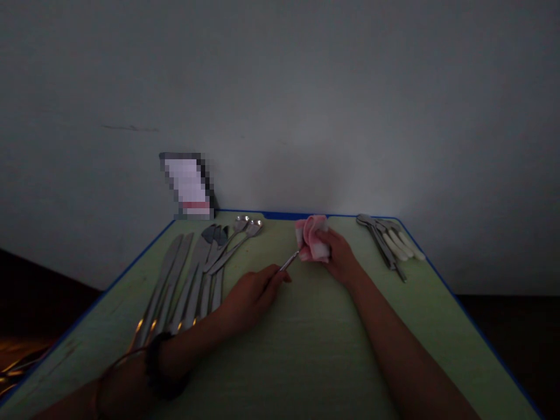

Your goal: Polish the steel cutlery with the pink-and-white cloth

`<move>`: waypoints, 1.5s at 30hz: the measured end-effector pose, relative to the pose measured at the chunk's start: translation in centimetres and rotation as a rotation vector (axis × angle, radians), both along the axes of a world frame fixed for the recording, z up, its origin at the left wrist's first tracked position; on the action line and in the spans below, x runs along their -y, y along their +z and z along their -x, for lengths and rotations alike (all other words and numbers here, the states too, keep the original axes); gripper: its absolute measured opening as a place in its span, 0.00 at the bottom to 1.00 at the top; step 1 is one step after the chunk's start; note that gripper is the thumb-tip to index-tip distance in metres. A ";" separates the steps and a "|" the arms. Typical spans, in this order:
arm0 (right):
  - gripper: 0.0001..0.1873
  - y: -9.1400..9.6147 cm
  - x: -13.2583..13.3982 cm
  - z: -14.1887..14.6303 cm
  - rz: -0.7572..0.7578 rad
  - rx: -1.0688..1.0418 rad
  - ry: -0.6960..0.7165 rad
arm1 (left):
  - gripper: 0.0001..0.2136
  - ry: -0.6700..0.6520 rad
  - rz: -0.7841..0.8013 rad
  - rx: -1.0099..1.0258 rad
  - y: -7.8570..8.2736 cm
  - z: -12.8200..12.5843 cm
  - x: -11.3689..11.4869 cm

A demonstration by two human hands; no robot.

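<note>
While my left hand [254, 294] pinches the near end of a thin metal utensil [289, 262], fingers closed on its handle, my right hand [339, 256] has its fingers clamped on a pink cloth [311, 238] bunched round the far end, low over the table [306, 350]. I judge the utensil stiff, light and slick, best gripped by the handle; the cloth is soft. Knives [184, 280] lie left of my left fingers, spoons [389, 242] right of the right ones.

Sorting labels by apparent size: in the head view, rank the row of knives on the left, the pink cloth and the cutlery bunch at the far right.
1. row of knives, largest, though nearest the camera.
2. cutlery bunch.
3. pink cloth, bunched in the right hand, covering the end of the utensil the left hand holds.
</note>
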State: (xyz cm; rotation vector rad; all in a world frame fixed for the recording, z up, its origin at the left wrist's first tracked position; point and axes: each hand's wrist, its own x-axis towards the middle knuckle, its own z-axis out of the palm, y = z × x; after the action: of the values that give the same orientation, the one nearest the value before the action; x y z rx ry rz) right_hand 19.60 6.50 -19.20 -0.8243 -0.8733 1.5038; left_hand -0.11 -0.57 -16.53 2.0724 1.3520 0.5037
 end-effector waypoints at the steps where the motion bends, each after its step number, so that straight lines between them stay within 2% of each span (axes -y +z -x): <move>1: 0.12 -0.1 0.1 0.0 -0.029 0.029 0.010 | 0.17 -0.009 -0.007 -0.015 0.0 0.0 0.0; 5: 0.14 -0.2 0.1 -0.1 -0.124 0.135 0.013 | 0.16 -0.049 -0.026 -0.047 0.0 0.0 0.2; 9: 0.17 -0.4 0.0 -0.1 -0.102 0.216 0.003 | 0.16 -0.046 -0.016 -0.067 0.0 -0.1 0.2; 12: 0.17 -0.3 -0.1 0.0 -0.105 0.233 -0.063 | 0.16 -0.049 -0.015 -0.047 0.0 -0.1 0.2; 17: 0.19 0.0 0.6 1.6 -0.069 0.084 -0.058 | 0.17 -0.049 0.053 0.030 0.1 -0.1 -0.1; 21: 0.21 -0.3 1.5 4.3 -0.011 -0.044 -0.189 | 0.17 -0.048 0.095 0.065 0.0 0.0 -0.3; 24: 0.19 -0.6 1.8 5.5 0.017 -0.110 -0.163 | 0.15 -0.024 0.069 0.046 -0.1 0.0 -0.3; 29: 0.15 -0.2 1.8 4.9 0.046 -0.174 0.008 | 0.14 -0.008 0.018 0.005 -0.1 -0.1 -0.2; 32: 0.16 0.0 1.9 4.6 0.042 -0.196 0.048 | 0.15 0.007 0.019 -0.016 -0.1 -0.2 -0.2; 38: 0.16 -0.6 1.7 5.3 0.017 -0.173 -0.082 | 0.15 -0.012 0.010 0.008 0.0 -0.2 -0.2; 42: 0.16 -0.6 1.3 5.3 0.044 -0.244 -0.181 | 0.15 -0.025 0.047 0.014 0.2 -0.3 -0.2; 45: 0.15 -0.2 1.1 4.9 0.060 -0.296 -0.130 | 0.15 -0.044 0.046 0.007 0.2 -0.2 0.0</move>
State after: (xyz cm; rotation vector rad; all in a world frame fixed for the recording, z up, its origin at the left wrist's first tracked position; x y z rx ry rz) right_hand 14.75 5.35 -19.44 -0.6668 -0.5482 1.4955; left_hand 0.11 -0.55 -16.29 2.0560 1.2993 0.4564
